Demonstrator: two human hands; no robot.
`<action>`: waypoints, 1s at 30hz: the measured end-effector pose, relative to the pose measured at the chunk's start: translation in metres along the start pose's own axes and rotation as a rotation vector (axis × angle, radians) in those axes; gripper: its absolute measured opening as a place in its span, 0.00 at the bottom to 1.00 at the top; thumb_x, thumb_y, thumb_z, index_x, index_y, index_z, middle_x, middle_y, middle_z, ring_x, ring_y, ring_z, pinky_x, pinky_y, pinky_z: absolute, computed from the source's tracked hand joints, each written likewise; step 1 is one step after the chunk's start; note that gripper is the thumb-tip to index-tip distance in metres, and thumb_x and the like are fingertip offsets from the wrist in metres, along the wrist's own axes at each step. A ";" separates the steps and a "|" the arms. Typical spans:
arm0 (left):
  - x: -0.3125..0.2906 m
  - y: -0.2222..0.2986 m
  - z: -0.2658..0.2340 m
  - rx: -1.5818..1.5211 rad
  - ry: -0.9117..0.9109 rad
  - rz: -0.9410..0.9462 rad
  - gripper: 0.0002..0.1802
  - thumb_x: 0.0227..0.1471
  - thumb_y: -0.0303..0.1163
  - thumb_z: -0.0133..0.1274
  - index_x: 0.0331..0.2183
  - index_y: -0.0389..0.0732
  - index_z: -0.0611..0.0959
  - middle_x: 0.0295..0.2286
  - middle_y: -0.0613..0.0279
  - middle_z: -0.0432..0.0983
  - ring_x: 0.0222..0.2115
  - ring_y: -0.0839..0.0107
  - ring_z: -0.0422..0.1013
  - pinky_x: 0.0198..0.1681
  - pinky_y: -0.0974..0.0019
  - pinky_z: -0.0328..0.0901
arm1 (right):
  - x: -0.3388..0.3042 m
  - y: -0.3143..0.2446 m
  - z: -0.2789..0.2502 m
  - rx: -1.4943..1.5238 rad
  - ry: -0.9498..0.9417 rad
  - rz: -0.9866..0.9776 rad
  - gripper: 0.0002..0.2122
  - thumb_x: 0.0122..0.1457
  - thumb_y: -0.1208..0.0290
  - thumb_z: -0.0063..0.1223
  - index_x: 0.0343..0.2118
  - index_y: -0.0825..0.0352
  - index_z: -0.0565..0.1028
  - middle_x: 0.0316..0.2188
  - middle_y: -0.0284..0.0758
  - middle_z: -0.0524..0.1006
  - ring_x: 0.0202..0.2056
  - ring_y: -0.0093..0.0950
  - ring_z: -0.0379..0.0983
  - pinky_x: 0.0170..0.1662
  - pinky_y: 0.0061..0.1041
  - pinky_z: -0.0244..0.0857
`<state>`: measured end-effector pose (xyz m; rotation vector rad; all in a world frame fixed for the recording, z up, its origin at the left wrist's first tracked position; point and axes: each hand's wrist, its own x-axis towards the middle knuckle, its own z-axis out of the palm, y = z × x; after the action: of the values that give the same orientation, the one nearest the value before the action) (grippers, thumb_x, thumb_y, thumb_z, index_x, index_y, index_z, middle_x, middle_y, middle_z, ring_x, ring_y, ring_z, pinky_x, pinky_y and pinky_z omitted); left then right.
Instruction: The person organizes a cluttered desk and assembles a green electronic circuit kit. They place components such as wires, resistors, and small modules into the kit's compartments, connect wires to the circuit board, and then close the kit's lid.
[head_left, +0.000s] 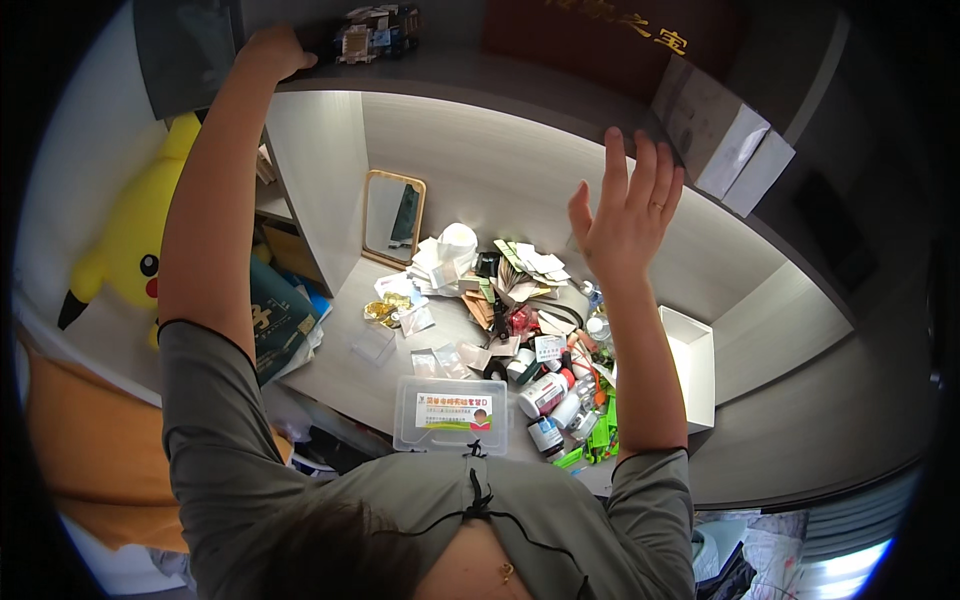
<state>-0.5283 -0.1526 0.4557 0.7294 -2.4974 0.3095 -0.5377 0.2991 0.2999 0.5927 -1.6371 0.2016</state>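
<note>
Both arms are raised toward the dark upper shelf (450, 85). My left hand (270, 55) is at the shelf's left end, beside a dark upright panel (185, 55). Its fingers are partly lost in shadow, so whether they hold anything is hidden. To the right of it, a small cluster of boxy items (375, 35) sits on the shelf. My right hand (628, 210) is open and holds nothing, its fingers stretched upward near the shelf's front edge. White boxes (720, 140) stand on the shelf just right of those fingertips.
Below, the desk (330, 350) bears a heap of papers (520, 270), several bottles (545, 395), green pieces (605, 430) and a clear plastic case (450, 415). A framed mirror (392, 215) leans at the back. An open white box (690, 370) stands right; a yellow plush toy (130, 230) left.
</note>
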 end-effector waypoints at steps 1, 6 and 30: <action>-0.002 -0.004 0.001 -0.058 0.008 0.022 0.38 0.45 0.46 0.63 0.55 0.40 0.72 0.50 0.44 0.73 0.51 0.48 0.69 0.52 0.53 0.66 | 0.001 0.001 -0.001 0.005 -0.006 0.003 0.32 0.44 0.67 0.58 0.57 0.60 0.67 0.55 0.44 0.66 0.58 0.46 0.59 0.61 0.49 0.50; -0.038 -0.010 0.016 -0.402 0.261 0.128 0.36 0.47 0.45 0.62 0.54 0.40 0.73 0.49 0.45 0.73 0.50 0.48 0.70 0.52 0.54 0.66 | 0.003 0.001 -0.007 -0.010 -0.045 0.026 0.32 0.43 0.68 0.59 0.57 0.60 0.68 0.55 0.45 0.65 0.58 0.47 0.58 0.61 0.49 0.51; 0.095 0.077 0.091 -0.208 0.501 0.419 0.26 0.52 0.47 0.59 0.47 0.40 0.78 0.36 0.56 0.80 0.35 0.64 0.76 0.38 0.63 0.68 | -0.006 0.009 0.017 -0.049 0.052 -0.022 0.34 0.42 0.68 0.59 0.59 0.53 0.67 0.56 0.42 0.66 0.57 0.44 0.62 0.59 0.46 0.54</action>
<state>-0.6771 -0.1617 0.4242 0.0243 -2.1309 0.3245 -0.5561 0.3004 0.2934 0.5639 -1.5804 0.1590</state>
